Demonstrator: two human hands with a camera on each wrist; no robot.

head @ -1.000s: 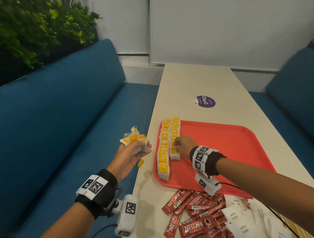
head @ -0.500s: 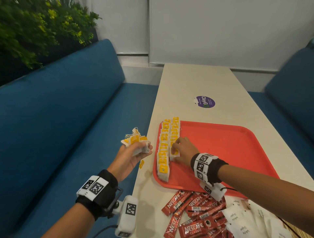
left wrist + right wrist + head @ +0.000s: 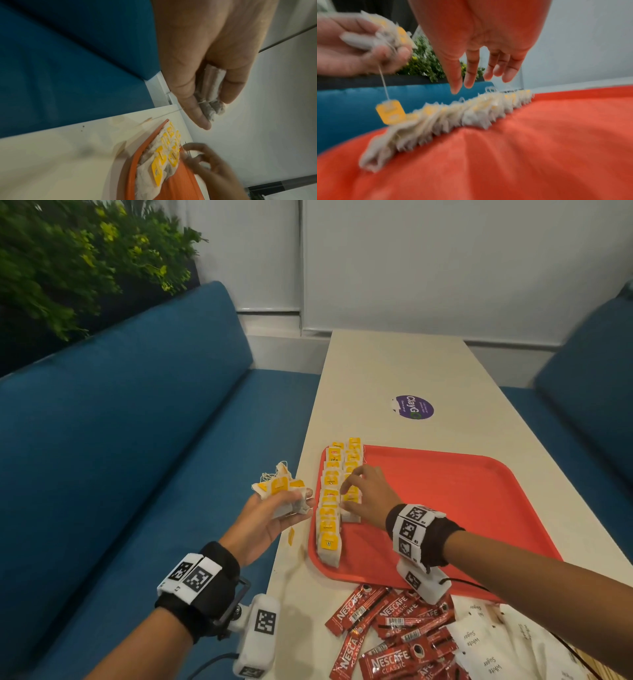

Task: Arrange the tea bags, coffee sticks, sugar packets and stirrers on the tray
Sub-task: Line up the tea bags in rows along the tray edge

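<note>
On the left side of the red tray [image 3: 462,508] lie two rows of yellow-tagged tea bags [image 3: 330,508]. My right hand [image 3: 359,491] hovers over the inner row with fingers straight and spread, holding nothing [image 3: 465,81]. Just off the table's left edge, my left hand [image 3: 291,508] grips a bunch of tea bags [image 3: 279,489], seen between thumb and fingers [image 3: 211,92]. One yellow tag [image 3: 390,113] dangles from that bunch on its string. Red coffee sticks [image 3: 387,642] and white sugar packets [image 3: 479,642] lie in piles in front of the tray.
The cream table [image 3: 394,364] runs away from me, with a purple sticker [image 3: 414,407] beyond the tray. Blue benches [image 3: 120,440] flank both sides, and a plant [image 3: 68,258] stands at the far left. The tray's right part holds nothing.
My right hand has let go of the tea bag it was setting on the inner row; its fingers have straightened and lifted. The left hand has stayed almost still with its bunch.
</note>
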